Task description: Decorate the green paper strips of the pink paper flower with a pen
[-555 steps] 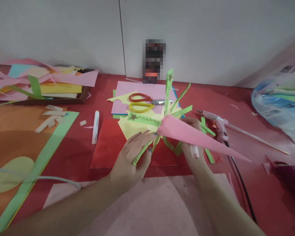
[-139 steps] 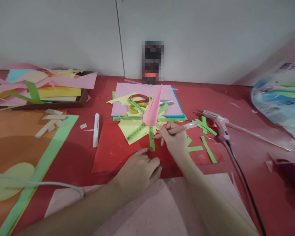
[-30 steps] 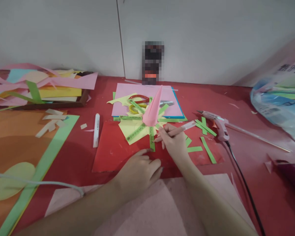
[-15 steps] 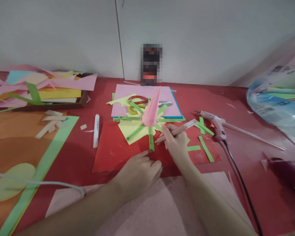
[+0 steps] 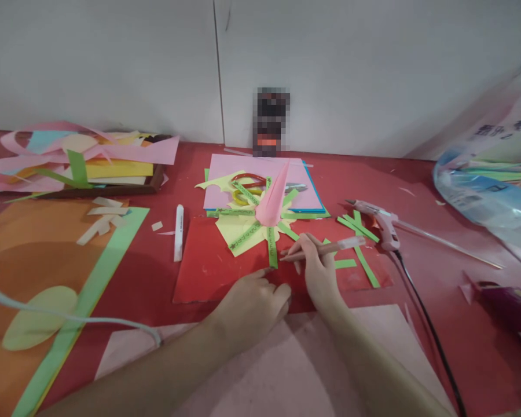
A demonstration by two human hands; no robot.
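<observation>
My right hand (image 5: 320, 271) is closed around a slim pen (image 5: 341, 245) with a clear cap on its back end. The pen's tip is just right of a green paper strip (image 5: 272, 246) with dark drawn marks, apart from it. The index finger of my left hand (image 5: 254, 304) stretches to the strip's near end, with the other fingers loosely curled. That strip runs out from under a pink paper cone (image 5: 271, 201). Other green strips fan out around the cone, some with dots and stars, over pale yellow paper (image 5: 238, 236). A red board (image 5: 217, 275) lies beneath.
Right of the board rests a pink glue gun (image 5: 386, 226) with a black cord, near loose green strips (image 5: 367, 266). A white capped pen (image 5: 179, 231) lies left. Behind the cone are scissors (image 5: 243, 178) on pink sheets (image 5: 221, 165). A paper-filled tray (image 5: 156, 179) stands far left.
The pen in my right hand has moved off the green strip to the right. My left finger stays at the strip's end. The whole view has shifted slightly.
</observation>
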